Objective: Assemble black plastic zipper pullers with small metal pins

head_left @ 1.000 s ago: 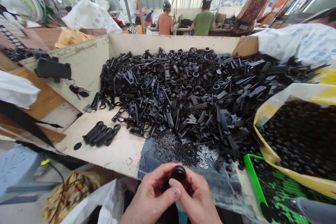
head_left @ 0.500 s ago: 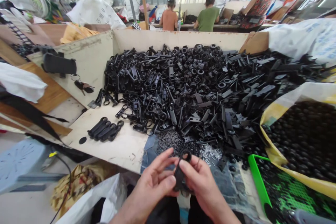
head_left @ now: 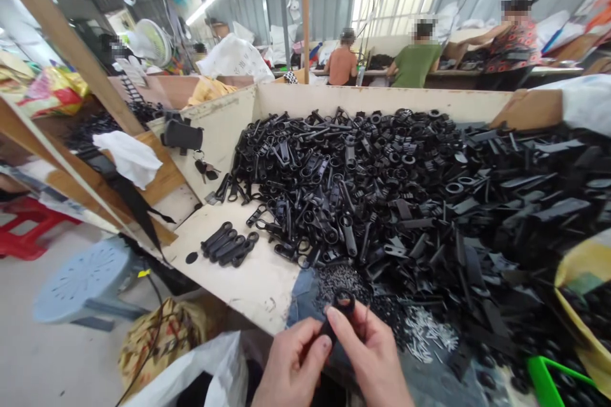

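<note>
Between both my hands is a black plastic part with a ring at its top end. My left hand pinches its lower body between thumb and curled fingers. My right hand grips it near the ring, thumb lying along the front. Much of the part is hidden behind my fingers. Just beyond my hands, tiny dark pieces and a scatter of silver pins lie on a denim cloth. To the left, several similar black ringed parts lie side by side on the pale board.
A large heap of black plastic parts fills the walled bench. At right are a green tray and a yellow-edged sack of black pieces. Keys hang on the left wall. A blue stool stands below left; people work beyond.
The view has swung left and up, so the bench appears shifted right. My left fingers, spread before, have curled in around the black part.
</note>
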`<act>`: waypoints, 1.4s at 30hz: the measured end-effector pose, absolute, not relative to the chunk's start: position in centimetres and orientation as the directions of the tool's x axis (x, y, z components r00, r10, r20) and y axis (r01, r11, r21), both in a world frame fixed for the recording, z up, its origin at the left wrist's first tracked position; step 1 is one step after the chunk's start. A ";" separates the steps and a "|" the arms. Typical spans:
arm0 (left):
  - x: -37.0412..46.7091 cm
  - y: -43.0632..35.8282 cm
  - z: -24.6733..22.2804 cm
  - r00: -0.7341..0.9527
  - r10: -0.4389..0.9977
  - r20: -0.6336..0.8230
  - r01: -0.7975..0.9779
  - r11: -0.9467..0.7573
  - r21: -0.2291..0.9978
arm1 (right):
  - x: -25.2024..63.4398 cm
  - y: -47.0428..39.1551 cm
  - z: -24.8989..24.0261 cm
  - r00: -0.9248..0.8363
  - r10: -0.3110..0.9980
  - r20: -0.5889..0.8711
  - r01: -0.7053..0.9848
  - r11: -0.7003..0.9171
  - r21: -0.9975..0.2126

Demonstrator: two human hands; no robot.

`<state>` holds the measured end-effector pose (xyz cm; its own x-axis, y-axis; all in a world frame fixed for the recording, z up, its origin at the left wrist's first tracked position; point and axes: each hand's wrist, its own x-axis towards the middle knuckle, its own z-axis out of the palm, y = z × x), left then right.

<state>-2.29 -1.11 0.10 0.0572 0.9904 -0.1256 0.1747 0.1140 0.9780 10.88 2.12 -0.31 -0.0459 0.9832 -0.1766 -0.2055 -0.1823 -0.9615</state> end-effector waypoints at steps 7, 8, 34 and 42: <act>-8.7 -0.3 -0.8 -0.299 0.952 -0.063 0.327 0.164 0.931 | 9.5 5.1 1.1 -0.304 0.945 0.119 0.401 0.240 -0.884; -10.4 0.2 -0.8 -0.333 0.943 0.012 0.459 0.151 0.875 | 9.6 5.7 1.6 -0.315 0.935 0.162 0.503 0.309 -0.807; -7.4 4.7 0.6 -0.292 0.954 0.068 0.439 0.070 0.896 | 18.1 6.3 2.9 0.072 0.899 0.431 0.362 0.379 -0.851; -0.7 6.4 3.6 0.097 0.895 -0.435 -0.607 0.399 0.687 | 16.2 7.0 3.0 -0.305 0.856 0.416 0.460 0.515 -0.723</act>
<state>-0.72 6.35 3.61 0.0967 0.8953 -0.4349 -0.6075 0.3992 0.6867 16.25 6.96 2.97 -0.3053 0.8564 0.4163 0.4605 0.5154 -0.7227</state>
